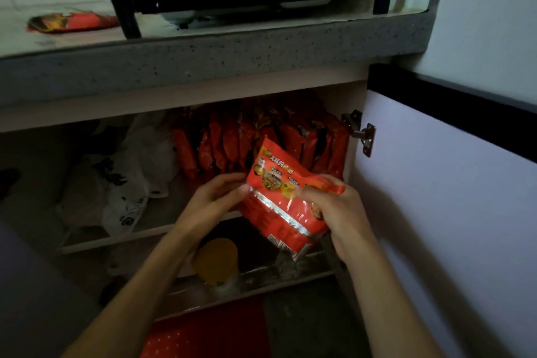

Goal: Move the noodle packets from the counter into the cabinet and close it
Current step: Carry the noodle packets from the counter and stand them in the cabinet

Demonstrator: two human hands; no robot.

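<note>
Both hands, left hand (216, 193) and right hand (334, 206), grip a noodle packet (286, 200) mid-frame before the stocked cabinet shelf (162, 213); one packet (72, 21) waits upper left on the counter (203, 58); door (436, 197) open.

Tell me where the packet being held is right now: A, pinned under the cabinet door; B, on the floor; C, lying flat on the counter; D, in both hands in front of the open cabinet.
D: the left hand and right hand grip the noodle packet before the shelved packets.
</note>
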